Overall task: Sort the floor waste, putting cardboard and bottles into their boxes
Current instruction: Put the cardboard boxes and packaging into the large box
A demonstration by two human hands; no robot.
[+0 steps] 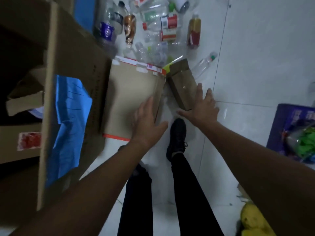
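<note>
A flattened brown cardboard sheet (131, 92) with an orange-edged strip lies on the white floor at centre. My left hand (146, 121) reaches over its near right edge, fingers straight. A smaller brown cardboard box (183, 83) lies just right of the sheet. My right hand (201, 106) hovers spread at that box's near right corner; contact cannot be told. A heap of plastic bottles (153, 28) covers the floor beyond, and one clear bottle (204, 64) lies apart on the right.
A big open cardboard box (51, 82) with cardboard scraps and blue plastic stands on the left. A dark blue box (289, 126) holding green-labelled plastic sits at the right edge. Yellow waste (252, 222) lies bottom right. My legs and black shoes (177, 133) stand below the hands.
</note>
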